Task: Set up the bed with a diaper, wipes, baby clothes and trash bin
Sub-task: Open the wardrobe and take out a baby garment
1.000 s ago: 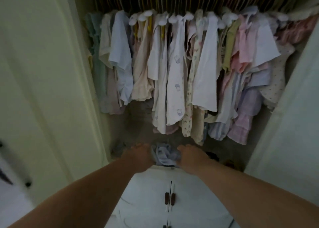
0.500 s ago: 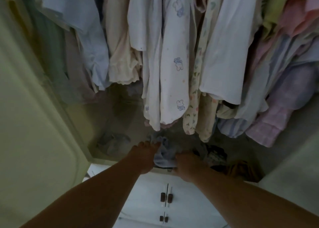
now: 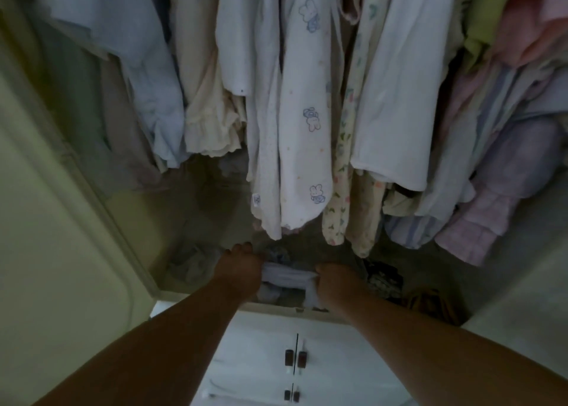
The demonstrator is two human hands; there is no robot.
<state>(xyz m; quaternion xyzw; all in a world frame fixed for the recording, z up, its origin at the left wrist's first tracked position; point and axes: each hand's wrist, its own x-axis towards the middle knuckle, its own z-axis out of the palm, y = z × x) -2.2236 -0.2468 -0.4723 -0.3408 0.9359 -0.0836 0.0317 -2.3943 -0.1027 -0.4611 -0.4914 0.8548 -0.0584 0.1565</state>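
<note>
While both arms reach into the open wardrobe, the left hand (image 3: pixel 241 272) and the right hand (image 3: pixel 335 282) are closed on the two ends of a pale folded garment (image 3: pixel 289 275), pulled straight between them on the wardrobe floor. Just above and farther hang many baby clothes (image 3: pixel 302 113). Near the person, below the hands, stand white cabinet doors (image 3: pixel 261 353) with dark handles (image 3: pixel 295 358).
</note>
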